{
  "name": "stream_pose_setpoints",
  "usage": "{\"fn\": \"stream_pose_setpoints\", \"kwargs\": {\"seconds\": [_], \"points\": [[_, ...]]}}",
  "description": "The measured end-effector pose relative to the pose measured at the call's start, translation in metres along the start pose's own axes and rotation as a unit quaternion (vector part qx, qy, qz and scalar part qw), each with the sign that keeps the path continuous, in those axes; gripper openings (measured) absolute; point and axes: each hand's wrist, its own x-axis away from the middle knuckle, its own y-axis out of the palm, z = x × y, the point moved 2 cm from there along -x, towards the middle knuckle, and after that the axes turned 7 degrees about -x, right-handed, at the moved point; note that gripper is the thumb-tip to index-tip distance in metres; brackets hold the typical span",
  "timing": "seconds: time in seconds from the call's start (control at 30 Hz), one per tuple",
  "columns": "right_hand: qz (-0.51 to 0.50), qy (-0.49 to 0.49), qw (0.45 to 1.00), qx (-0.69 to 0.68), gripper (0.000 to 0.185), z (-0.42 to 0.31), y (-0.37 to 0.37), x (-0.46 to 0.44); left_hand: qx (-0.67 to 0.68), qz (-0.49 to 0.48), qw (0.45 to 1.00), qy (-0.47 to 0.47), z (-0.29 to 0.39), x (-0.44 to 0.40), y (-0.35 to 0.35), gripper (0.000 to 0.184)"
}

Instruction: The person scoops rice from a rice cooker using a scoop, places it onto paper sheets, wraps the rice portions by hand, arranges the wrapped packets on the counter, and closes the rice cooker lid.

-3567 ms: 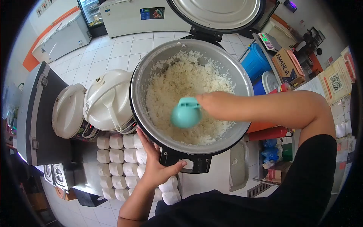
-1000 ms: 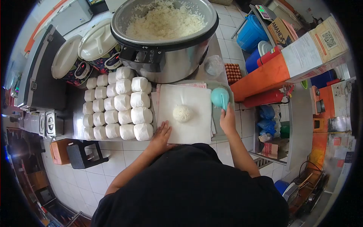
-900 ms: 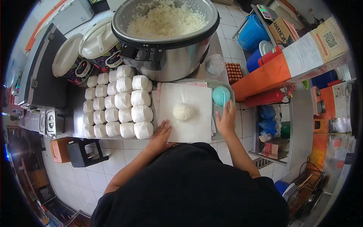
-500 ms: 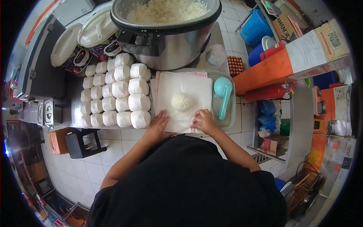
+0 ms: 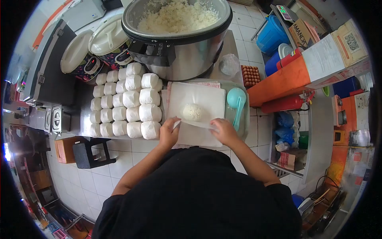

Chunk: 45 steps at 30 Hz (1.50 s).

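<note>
We have the near edge of a white paper sheet (image 5: 197,95) raised between our two hands. Our left hand (image 5: 170,133) pinches its left corner between thumb and fingers, and our right hand (image 5: 224,131) pinches the right corner, fingers curled. The lifted edge stands in front of the lower near side of a rounded rice mound (image 5: 192,112), which sits on the sheet just beyond our hands; we cannot tell whether paper and rice touch there. More paper lies flat beneath, with red print showing at the far side.

Just right of the paper, we see a turquoise scoop (image 5: 237,103) lying in a shallow tray (image 5: 244,124), its handle towards us. On our left, white wrapped parcels (image 5: 131,98) stand in close rows on the metal table (image 5: 84,115), the nearest right beside our left hand. Beyond the paper stands a big rice cooker (image 5: 191,59), open, with loose rice (image 5: 179,18) inside. Two smaller cookers (image 5: 107,36) with white lids stand behind the parcels, and a clear plastic bag (image 5: 229,65) lies right of the big cooker, near some brown eggs (image 5: 251,76)
</note>
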Motion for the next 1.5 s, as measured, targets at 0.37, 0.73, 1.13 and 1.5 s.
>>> {"fn": "stream_pose_setpoints", "kwargs": {"seconds": [0.37,0.73,1.13,1.5], "points": [[0.002,0.278,0.954,-0.117,0.035,0.066,0.04,-0.031,-0.236,-0.029,0.966,-0.096,-0.004,-0.043,0.008,0.018],[-0.015,0.032,0.99,0.135,0.043,0.037,0.013,-0.072,-0.304,-0.099,0.947,-0.003,0.02,-0.039,0.002,0.044],[-0.262,0.189,0.943,-0.085,0.025,0.042,-0.009,-0.095,-0.377,-0.237,0.881,0.16,0.041,-0.105,-0.014,0.008],[-0.28,-0.016,0.959,-0.042,0.008,0.014,-0.012,-0.065,-0.246,-0.277,0.904,0.216,0.037,-0.028,-0.026,0.005]]}}
